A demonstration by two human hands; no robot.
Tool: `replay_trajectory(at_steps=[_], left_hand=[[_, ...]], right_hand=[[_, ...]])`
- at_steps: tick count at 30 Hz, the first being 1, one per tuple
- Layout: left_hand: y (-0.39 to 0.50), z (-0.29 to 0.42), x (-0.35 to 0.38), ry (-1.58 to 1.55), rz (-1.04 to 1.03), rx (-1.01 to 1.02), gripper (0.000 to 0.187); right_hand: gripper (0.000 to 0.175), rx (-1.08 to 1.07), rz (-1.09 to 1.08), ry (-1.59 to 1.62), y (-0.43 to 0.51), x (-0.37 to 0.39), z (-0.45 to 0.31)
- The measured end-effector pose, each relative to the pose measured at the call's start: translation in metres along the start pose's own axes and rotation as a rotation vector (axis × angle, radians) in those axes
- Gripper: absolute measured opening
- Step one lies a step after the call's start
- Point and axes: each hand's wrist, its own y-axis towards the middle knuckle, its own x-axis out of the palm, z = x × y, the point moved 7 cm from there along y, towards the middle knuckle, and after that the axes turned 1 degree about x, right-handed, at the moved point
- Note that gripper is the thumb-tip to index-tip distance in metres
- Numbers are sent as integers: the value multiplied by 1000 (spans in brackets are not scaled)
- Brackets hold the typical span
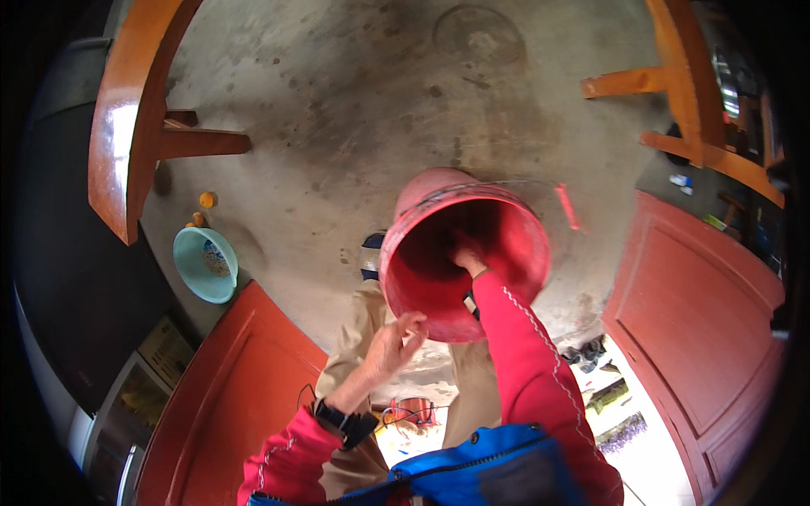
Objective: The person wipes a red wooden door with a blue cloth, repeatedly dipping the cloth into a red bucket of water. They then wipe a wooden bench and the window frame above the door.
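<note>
A large red plastic bucket [538, 265] is tipped on the concrete floor with its mouth towards me, close in front of my legs. Reaching into it is my right hand [469, 256]; its fingers fade into the dark interior, so what they touch is hidden. My left hand [393, 348] is at the near left part of the rim, fingers bent and apart, nothing visible in it. Whether its fingertips touch the rim I cannot tell. The wire bail of the bucket lies over its far side, with a pink grip [567, 207] at the right.
Red panelled door leaves [237, 405] [702, 316] flank me. A light blue basin [221, 294] with some grainy contents stands at left, near an orange round fruit [206, 200]. Orange wooden furniture [142, 82] rises at far left, more wooden furniture [686, 76] at far right.
</note>
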Motion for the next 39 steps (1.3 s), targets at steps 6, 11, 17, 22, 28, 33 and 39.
replay_trajectory(at_steps=[6, 11, 17, 22, 28, 33, 39], left_hand=[[27, -8, 18, -972, -24, -361, 44], [38, 23, 54, -961, -295, -297, 55], [57, 66, 59, -121, -86, 830, 34], [97, 60, 89, -643, -151, -42, 15], [36, 121, 89, -116, 80, 166, 31], [48, 140, 80, 202, 144, 183, 30], [80, 137, 77, 343, 154, 164, 31]], right_hand=[[23, -184, 95, 813, -178, -103, -40], [44, -614, 210, 1171, -324, -164, -57], [67, -340, -148, 1478, -318, -143, -15], [80, -338, 293, 1429, -275, -135, 9], [70, -360, 148, 1564, -248, -98, -10], [59, -215, -398, 2280, -216, -91, -25], [49, 117, 83, 2243, -203, -95, -9]])
